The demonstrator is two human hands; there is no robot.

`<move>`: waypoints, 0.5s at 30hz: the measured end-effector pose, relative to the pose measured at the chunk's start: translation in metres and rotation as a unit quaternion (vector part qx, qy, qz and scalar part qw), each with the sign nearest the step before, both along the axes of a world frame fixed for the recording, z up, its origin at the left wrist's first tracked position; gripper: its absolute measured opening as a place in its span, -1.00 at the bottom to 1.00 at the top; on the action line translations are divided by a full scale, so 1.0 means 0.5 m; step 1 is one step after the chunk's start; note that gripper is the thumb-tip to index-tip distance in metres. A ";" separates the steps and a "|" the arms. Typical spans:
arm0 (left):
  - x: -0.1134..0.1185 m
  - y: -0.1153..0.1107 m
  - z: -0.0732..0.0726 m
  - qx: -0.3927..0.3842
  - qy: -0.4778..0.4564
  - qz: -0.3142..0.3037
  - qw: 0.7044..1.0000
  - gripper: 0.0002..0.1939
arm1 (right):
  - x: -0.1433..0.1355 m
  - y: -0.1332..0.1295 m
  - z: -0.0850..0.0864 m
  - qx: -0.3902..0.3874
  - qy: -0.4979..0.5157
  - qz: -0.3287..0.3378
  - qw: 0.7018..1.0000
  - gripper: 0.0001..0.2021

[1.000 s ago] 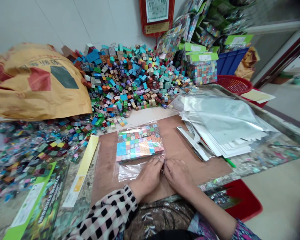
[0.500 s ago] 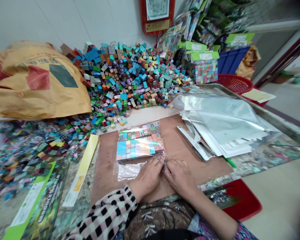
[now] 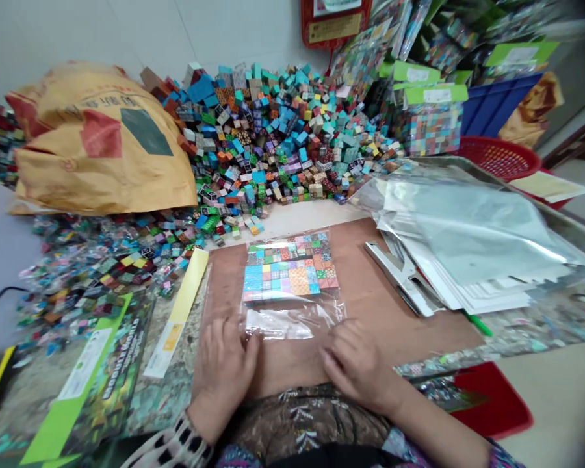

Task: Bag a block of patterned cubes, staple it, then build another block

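Note:
A clear plastic bag [image 3: 280, 324] holding rows of colorful patterned blocks [image 3: 283, 279] lies flat on the brown board [image 3: 370, 338]. At the bag's lower left corner rests my left hand [image 3: 227, 361], palm down on the board with the thumb apart from the fingers and nothing in it. My right hand [image 3: 353, 357] is by the lower right corner, its fingers curled in; whether they pinch the bag's edge is hidden.
A silver stapler [image 3: 402, 278] and a stack of clear sleeves [image 3: 472, 227] lie right. Piled blocks [image 3: 273, 143] and a yellow sack [image 3: 102, 149] stand behind. Left are a yellow strip [image 3: 182, 302] and a green-edged card [image 3: 85, 380]. A red tray [image 3: 497, 403] sits lower right.
My left hand has left the bag's lower right corner and moved left, its fingers spreading. The bag's lower part now lies flatter. The whole view has shifted slightly.

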State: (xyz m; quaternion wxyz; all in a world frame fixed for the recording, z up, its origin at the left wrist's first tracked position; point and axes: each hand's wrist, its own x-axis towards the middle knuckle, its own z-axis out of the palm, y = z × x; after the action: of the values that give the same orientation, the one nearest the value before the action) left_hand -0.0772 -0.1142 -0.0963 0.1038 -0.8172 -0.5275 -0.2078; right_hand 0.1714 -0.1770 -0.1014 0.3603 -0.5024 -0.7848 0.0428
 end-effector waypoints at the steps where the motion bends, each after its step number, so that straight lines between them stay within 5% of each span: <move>1: -0.006 0.001 -0.004 -0.013 0.007 0.042 0.999 -0.68 | -0.015 0.006 0.006 -0.015 0.011 0.065 0.998 -0.82; 3: -0.012 0.007 -0.011 -0.067 0.034 0.102 0.992 -0.66 | -0.049 0.025 0.008 -0.057 0.010 0.158 0.986 -0.68; 6: -0.011 0.019 -0.013 -0.153 0.074 0.135 0.976 -0.73 | -0.100 0.068 -0.010 -0.122 -0.034 0.210 0.969 -0.54; 15: -0.012 0.020 -0.001 -0.186 0.010 0.086 0.979 -0.64 | -0.157 0.141 -0.032 -0.209 -0.112 0.196 0.952 -0.50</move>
State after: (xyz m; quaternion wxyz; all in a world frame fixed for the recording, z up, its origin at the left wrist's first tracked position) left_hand -0.0833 -0.1041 -0.0966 -0.0272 -0.7760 -0.6238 -0.0888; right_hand 0.0931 -0.1065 -0.1174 0.1414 -0.4046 -0.8766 0.2188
